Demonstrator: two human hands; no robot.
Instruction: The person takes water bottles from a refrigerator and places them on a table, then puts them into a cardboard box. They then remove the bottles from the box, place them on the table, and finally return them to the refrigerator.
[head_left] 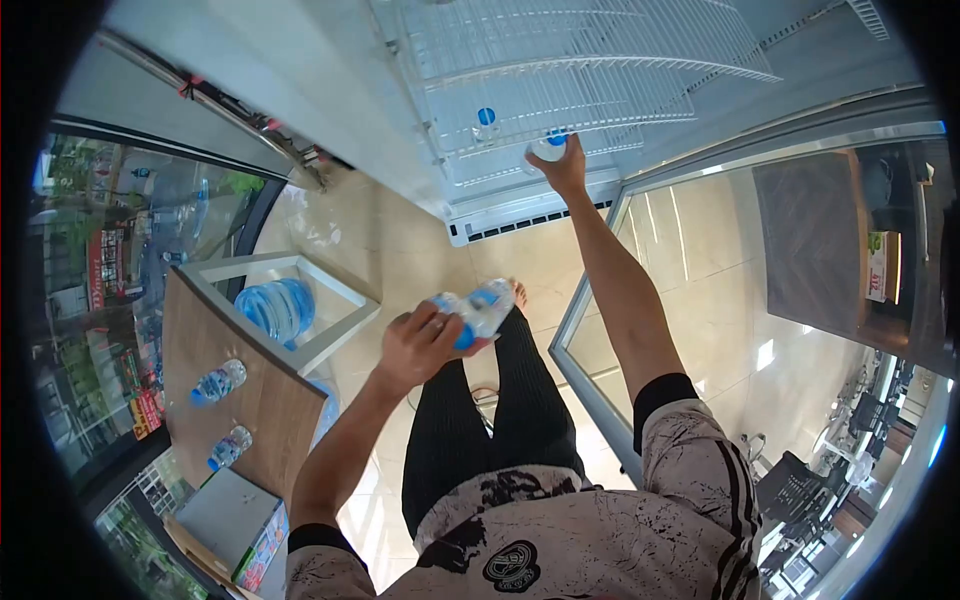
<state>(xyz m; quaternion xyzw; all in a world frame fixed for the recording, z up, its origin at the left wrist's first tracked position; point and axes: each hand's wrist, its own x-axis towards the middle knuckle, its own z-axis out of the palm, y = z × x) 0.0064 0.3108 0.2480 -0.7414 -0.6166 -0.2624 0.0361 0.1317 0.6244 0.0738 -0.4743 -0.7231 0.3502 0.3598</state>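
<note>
My left hand is closed around the capped ends of what look like two small clear water bottles, held over my legs and slightly blurred. Inside the open upright fridge, my right hand grips a blue-capped water bottle at a low wire shelf; the hand and the shelf wires partly hide it. A second blue-capped bottle stands to the left on the shelf.
The glass fridge door stands open at my right. On my left, a wooden table bears two small bottles lying down. Large blue water jugs sit within its white frame. A box stands nearby.
</note>
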